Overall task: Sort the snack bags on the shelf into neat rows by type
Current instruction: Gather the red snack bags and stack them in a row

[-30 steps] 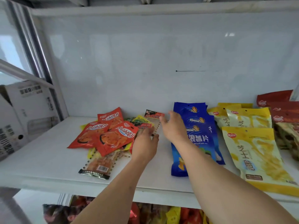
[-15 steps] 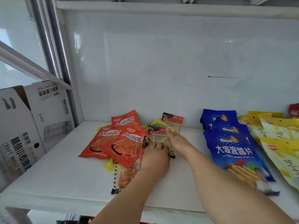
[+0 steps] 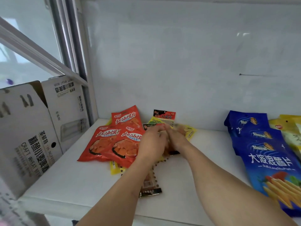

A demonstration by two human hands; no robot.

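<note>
Snack bags are spread over a white shelf (image 3: 203,160), in two groups well apart. At centre left, three red-orange bags (image 3: 112,144) overlap; each carries a small brand mark at the top corner and large white characters reading 红油馍片, over a picture of orange slices. Yellow bags (image 3: 114,168) are partly covered beneath them, and another yellow bag (image 3: 190,132) shows at the far right of the pile; "Tu" is legible on a yellow-green pack behind the hands. A small pack with a black-and-red header (image 3: 164,115), marked 小面筋, is seen leaning at the back wall. A clear strip pack with a dark bottom edge (image 3: 150,185) lies nearest, partly hidden by the left forearm.

Left hand (image 3: 152,144) and right hand (image 3: 176,138) are brought together over the middle of the pile, fingers bent down onto small packs. The picture is blurred here; whether anything is pinched cannot be told.

At right, blue bags (image 3: 263,154) lie overlapped in a row running near to far, marked 大波浪薯片 with smaller Latin lettering below and ridged chips pictured. Yellow bags with a red badge (image 3: 288,128) are cut off at the right edge.

At left, a white carton (image 3: 32,131) printed "CRAFT WHEAT BEER" stands beside the shelf.
</note>
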